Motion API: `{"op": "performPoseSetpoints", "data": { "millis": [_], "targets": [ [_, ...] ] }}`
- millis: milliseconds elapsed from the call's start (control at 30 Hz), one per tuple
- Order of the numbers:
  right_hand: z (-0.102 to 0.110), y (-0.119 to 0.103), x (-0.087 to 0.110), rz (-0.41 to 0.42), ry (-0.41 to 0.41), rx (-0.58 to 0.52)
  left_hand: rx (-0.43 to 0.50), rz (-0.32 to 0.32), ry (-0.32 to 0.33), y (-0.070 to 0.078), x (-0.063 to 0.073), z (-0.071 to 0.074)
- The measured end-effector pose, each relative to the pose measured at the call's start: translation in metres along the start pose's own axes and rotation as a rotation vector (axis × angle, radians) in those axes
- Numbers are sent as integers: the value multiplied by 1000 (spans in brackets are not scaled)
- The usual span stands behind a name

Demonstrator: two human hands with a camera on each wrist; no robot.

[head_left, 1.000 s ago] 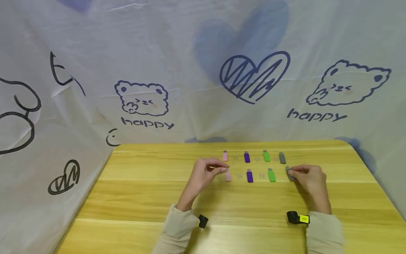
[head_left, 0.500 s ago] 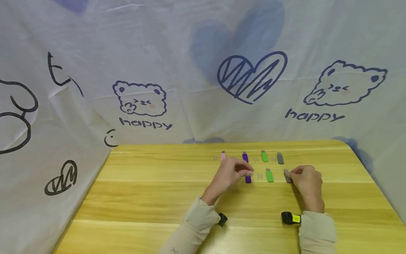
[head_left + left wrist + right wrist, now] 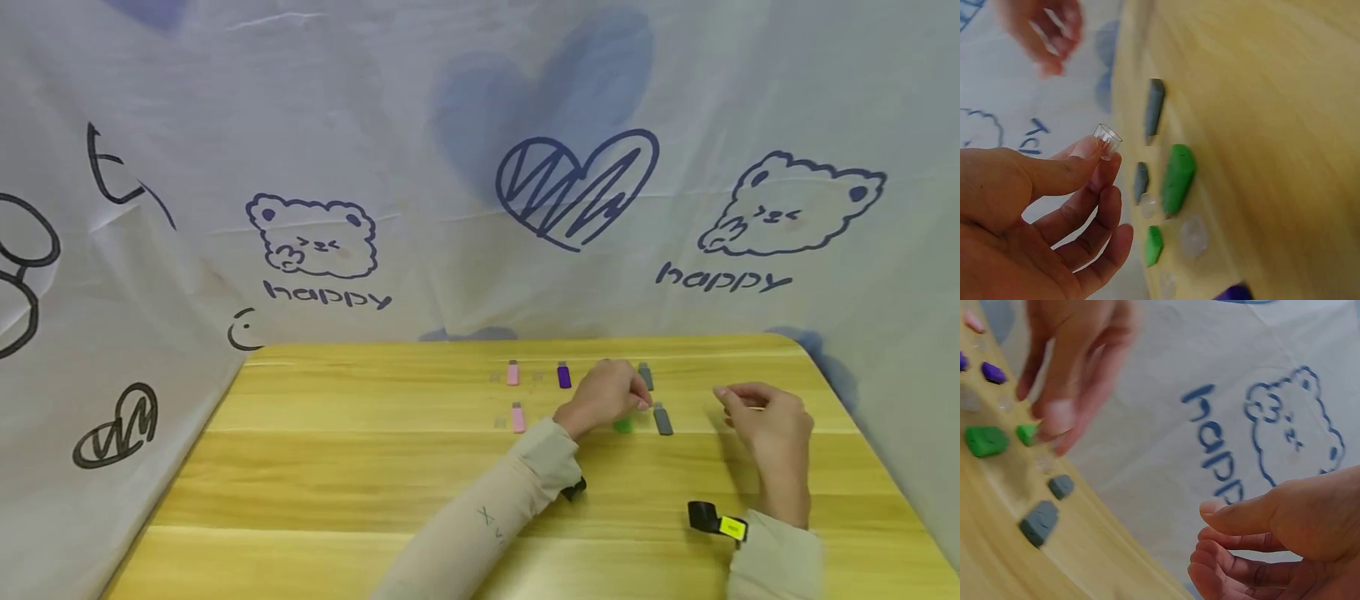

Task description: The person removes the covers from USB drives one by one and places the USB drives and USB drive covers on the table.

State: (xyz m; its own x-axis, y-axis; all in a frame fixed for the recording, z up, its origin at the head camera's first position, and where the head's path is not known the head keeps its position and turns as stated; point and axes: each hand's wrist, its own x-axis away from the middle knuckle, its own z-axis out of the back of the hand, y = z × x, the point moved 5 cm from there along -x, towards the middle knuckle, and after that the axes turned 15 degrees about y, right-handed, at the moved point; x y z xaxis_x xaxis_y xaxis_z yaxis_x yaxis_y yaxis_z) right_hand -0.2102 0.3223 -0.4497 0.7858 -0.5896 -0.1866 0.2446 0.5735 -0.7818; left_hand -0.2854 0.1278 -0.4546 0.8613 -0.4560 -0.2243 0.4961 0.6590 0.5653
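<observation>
My left hand [image 3: 609,392] pinches a small clear plastic cap [image 3: 1107,141] between thumb and fingertips, above the right part of two rows of USB flash drives. Below it, a green flash drive [image 3: 1179,180] and a smaller-looking green one [image 3: 1154,245] lie on the table. To their right are a near grey flash drive [image 3: 663,419] and a far grey one [image 3: 647,377]. My right hand [image 3: 772,421] hovers to the right of the grey drives, its fingers loosely bent with nothing between them. The left hand and sleeve hide part of the rows in the head view.
Farther left lie two pink flash drives, one far [image 3: 513,374] and one near [image 3: 518,419], plus a purple flash drive [image 3: 564,377]. Several clear caps sit between the drives. A drawn-on white cloth [image 3: 450,283] hangs behind the wooden table [image 3: 315,467].
My left hand has moved right along the rows, from the pink drives past the purple ones. My right hand has let go of the near grey flash drive and moved off to the right.
</observation>
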Motion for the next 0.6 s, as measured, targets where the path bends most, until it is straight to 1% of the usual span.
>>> {"op": "performPoseSetpoints", "data": {
  "millis": [133,300,467,600],
  "targets": [
    [12,8,-3,-45,20,-24,-89,21,-20,0,-5,-14],
    [13,10,-4,-49,30,-31,-175,7,-28,-2,-5,-20],
    [13,11,-6,-43,34,-26,-206,-17,-6,-3,-6,-24],
    [13,14,-6,-47,28,-16,-206,-7,7,-3,-7,-28]
  ]
}}
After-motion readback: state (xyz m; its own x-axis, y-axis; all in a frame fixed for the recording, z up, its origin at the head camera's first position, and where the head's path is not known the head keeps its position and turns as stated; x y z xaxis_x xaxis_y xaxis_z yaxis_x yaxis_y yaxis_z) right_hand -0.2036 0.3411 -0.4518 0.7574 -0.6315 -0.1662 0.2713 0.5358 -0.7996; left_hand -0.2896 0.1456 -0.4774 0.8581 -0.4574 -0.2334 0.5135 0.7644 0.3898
